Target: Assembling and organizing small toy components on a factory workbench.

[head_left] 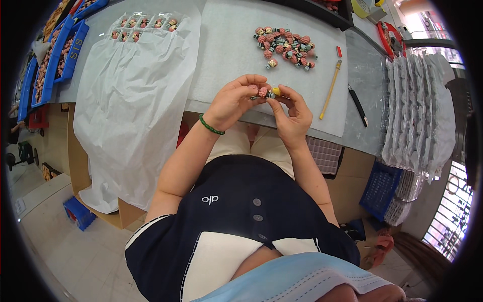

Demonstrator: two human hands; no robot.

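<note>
My left hand, with a green bead bracelet at the wrist, and my right hand meet over the table's front edge. Together they pinch one small figurine with a pink knobbly top and a yellow part. A pile of similar pink figurines lies on the white foam mat beyond my hands. More figurines sit in a clear blister tray at the far left of the table.
A large white plastic sheet hangs over the table's left edge. A wooden stick, a small red piece and a black pen lie to the right. Stacked clear trays stand at far right; blue crates at far left.
</note>
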